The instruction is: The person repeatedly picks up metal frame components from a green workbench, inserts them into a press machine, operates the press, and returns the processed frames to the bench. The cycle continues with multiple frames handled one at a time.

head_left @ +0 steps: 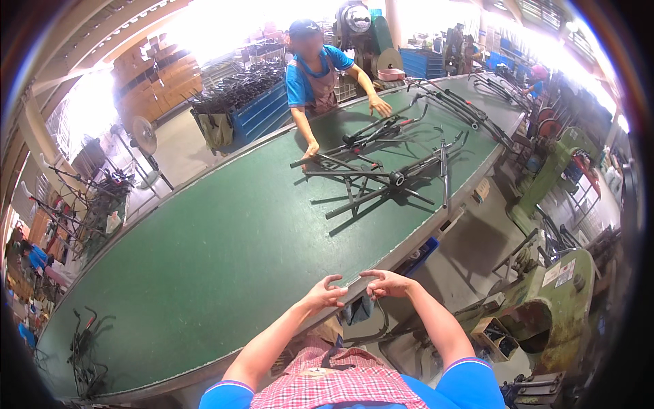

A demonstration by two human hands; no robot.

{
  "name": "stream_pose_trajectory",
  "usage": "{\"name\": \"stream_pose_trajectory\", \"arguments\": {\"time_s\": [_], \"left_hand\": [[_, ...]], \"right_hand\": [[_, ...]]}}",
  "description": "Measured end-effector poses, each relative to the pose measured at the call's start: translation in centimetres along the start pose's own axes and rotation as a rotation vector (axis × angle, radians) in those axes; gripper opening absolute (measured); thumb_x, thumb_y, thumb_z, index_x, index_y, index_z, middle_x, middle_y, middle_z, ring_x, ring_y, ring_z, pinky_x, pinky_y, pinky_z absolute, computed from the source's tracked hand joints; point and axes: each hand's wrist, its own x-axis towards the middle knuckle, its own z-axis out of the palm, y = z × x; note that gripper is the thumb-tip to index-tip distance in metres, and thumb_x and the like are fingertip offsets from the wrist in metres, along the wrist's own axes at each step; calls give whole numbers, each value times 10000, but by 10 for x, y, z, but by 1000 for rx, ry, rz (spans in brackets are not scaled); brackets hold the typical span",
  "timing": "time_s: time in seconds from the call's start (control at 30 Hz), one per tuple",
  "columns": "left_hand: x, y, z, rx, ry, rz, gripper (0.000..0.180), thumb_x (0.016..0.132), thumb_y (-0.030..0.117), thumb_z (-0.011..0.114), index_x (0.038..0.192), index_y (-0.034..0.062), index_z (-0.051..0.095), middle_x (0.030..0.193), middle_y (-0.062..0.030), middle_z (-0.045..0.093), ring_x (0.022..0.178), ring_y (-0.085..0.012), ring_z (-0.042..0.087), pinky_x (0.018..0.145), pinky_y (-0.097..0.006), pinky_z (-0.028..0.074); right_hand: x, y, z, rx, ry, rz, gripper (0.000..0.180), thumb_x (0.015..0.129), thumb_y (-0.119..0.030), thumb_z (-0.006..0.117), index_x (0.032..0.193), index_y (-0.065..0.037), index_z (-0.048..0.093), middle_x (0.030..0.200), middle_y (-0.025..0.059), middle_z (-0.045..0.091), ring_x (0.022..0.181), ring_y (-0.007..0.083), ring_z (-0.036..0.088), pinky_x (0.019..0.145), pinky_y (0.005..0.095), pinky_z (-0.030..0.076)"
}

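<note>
Along the near edge of the green table — left hand and right hand are facing each other, fingers curling but spread. Well beyond — black metal frames are lying on the table, a co-worker reaching toward them.

Frames on tbl, fwd R; parts, L end; co-wkr behind tbl; mach. R.

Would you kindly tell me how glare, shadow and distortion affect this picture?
Head view: blown-out white patches along the top; head view: shadows under the black frames on the table, paler at its far end; head view: table edges bowed, corners dark.
</note>
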Motion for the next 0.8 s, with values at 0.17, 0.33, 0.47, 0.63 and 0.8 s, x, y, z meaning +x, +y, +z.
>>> {"name": "stream_pose_trajectory", "arguments": {"time_s": [0.17,0.33,0.47,0.63,0.8], "left_hand": [[1,1,7,4,21,6,748,808,150,726,1396,48,273,888,-48,511,612,-61,469,754,-328,549],[0,-11,-1,-20,45,-25,791,796,182,744,1403,41,258,821,-9,474,588,-55,445,736,-313,542],[11,-26,-2,6,106,-61,743,798,200,746,1374,21,313,819,-11,516,558,-54,419,692,-281,529],[18,-42,-4,11,147,-41,587,826,206,709,1304,17,427,859,-45,574,595,-88,495,661,-259,518],[86,-14,-16,785,366,191,598,778,319,748,1198,-23,494,874,-101,630,738,-171,595,682,-311,505]], "right_hand": [[-3,10,-6,14,-10,12,747,836,-111,679,1430,-57,230,862,53,607,581,72,515,793,326,521],[-7,30,-5,31,27,50,708,857,-108,648,1439,-64,247,887,88,610,684,103,557,803,335,505],[-21,67,-14,60,106,99,695,848,-120,659,1420,-48,271,867,93,616,694,143,604,769,318,515],[-31,126,-13,187,188,119,701,829,-138,682,1404,-34,295,890,85,617,798,163,613,758,331,530],[-69,179,-21,295,336,148,693,825,-139,692,1401,-46,318,877,66,627,597,73,509,798,341,513]]}}
